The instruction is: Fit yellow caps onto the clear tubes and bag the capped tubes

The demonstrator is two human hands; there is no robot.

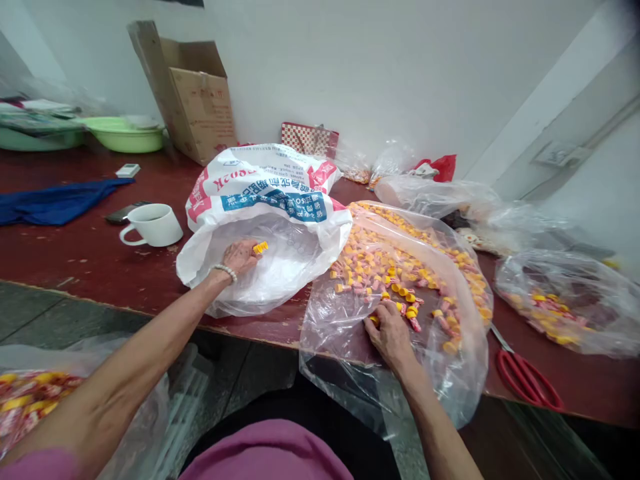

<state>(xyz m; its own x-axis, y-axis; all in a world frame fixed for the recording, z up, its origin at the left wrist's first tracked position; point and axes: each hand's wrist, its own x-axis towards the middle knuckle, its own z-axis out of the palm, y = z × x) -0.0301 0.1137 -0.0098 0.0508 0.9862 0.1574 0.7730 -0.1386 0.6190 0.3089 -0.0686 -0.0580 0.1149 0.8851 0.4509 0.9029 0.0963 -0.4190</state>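
Note:
My left hand [241, 259], with a beaded bracelet at the wrist, is inside the mouth of a white printed woven sack [255, 175] lined with clear plastic. Its fingers are closed on a few small yellow caps [261, 248]. To the right, a clear plastic bag [330, 333] lies on the table with many small yellow-capped pieces with pink-and-white bodies [370, 257] spread in it. My right hand [393, 333] is at the near edge of these pieces, fingers curled round a yellow cap [374, 321]. Whatever else its palm covers is hidden.
Red-handled scissors [527, 377] lie right of the bag, near another clear bag [575, 307] of pieces. A white mug [153, 225], blue cloth [60, 202], cardboard box [203, 100] and green basin [125, 139] stand leftward. More pieces [30, 400] fill a bag below the table's left.

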